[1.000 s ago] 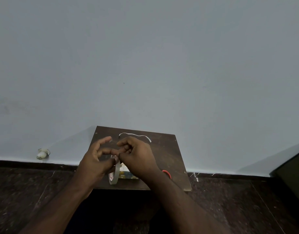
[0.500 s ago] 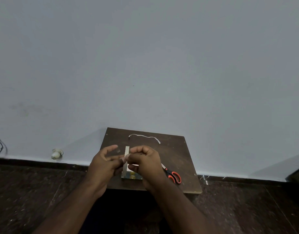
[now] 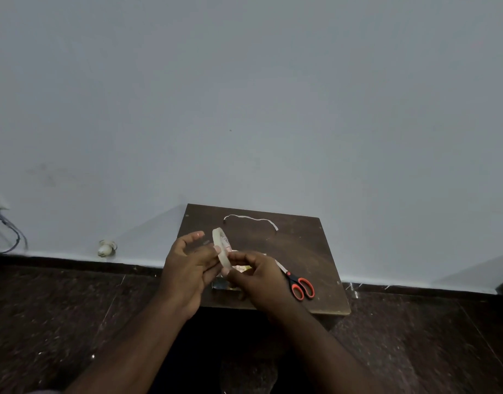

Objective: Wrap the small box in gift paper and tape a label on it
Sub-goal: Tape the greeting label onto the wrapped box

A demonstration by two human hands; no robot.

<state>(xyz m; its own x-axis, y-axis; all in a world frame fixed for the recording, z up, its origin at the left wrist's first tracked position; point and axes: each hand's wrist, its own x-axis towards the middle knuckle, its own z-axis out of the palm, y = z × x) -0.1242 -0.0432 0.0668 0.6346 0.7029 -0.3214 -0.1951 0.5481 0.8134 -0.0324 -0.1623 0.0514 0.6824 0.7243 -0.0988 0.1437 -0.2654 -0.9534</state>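
Note:
A pale roll of tape (image 3: 221,248) stands on edge above the small brown board (image 3: 307,251). My left hand (image 3: 188,268) holds the roll from its left side, thumb on the rim and fingers spread behind it. My right hand (image 3: 259,277) pinches at the roll's lower rim with thumb and forefinger. Under both hands lies the small box in gift paper (image 3: 224,284), mostly hidden; only a shiny patterned corner shows.
Orange-handled scissors (image 3: 300,285) lie on the board right of my right hand. A thin white paper strip (image 3: 250,218) curls at the board's far side. A white wall rises right behind. A small white object (image 3: 105,248) and cables (image 3: 9,231) sit at left on the dark floor.
The tape roll has been lifted higher and turned edge-on between both hands. The view has shifted, so the board and scissors now sit further right.

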